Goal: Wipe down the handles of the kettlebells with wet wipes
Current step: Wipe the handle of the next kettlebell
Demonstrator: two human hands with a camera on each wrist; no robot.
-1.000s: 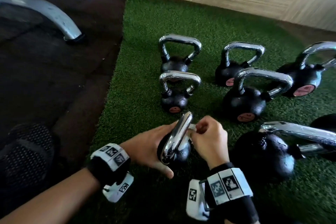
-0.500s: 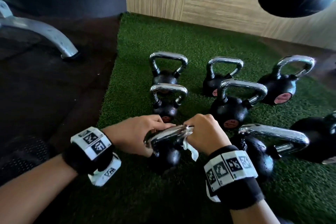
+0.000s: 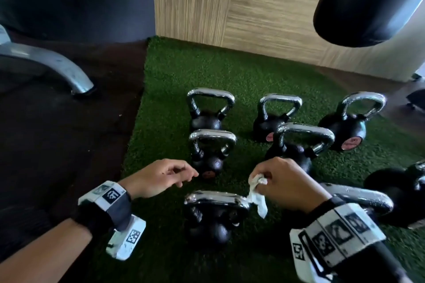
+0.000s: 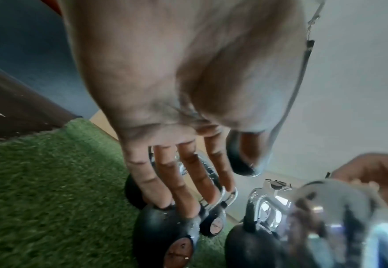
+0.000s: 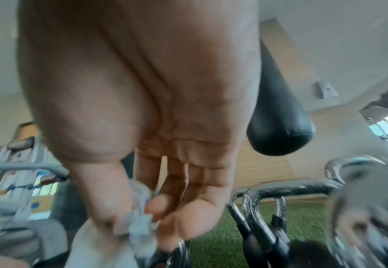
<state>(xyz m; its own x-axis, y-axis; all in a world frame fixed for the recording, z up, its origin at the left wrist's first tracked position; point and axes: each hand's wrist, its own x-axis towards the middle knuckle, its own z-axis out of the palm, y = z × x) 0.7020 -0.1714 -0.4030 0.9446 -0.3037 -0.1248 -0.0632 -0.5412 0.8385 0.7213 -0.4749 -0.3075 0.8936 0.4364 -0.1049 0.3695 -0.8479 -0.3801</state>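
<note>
The nearest small black kettlebell (image 3: 210,230) stands upright on the green turf (image 3: 161,135), its chrome handle (image 3: 215,199) level. My right hand (image 3: 266,181) hovers just above and right of that handle and pinches a crumpled white wet wipe (image 3: 257,193) (image 5: 133,224), whose tail hangs onto the handle's right end. My left hand (image 3: 181,174) floats above and left of the handle with loose fingers (image 4: 183,181), holding nothing. Directly behind stands a second small kettlebell (image 3: 209,161) (image 4: 163,234).
Several more chrome-handled kettlebells stand in rows behind (image 3: 296,145) and to the right (image 3: 358,197). A black punching bag (image 3: 365,4) hangs at upper right. A wooden wall panel (image 3: 253,11) backs the turf. On the dark floor at left sits a grey machine leg (image 3: 57,69).
Both hands have come off the near kettlebell, which went from tipped to standing upright. The left hand let go and lifted away; the right hand rose with the wipe.
</note>
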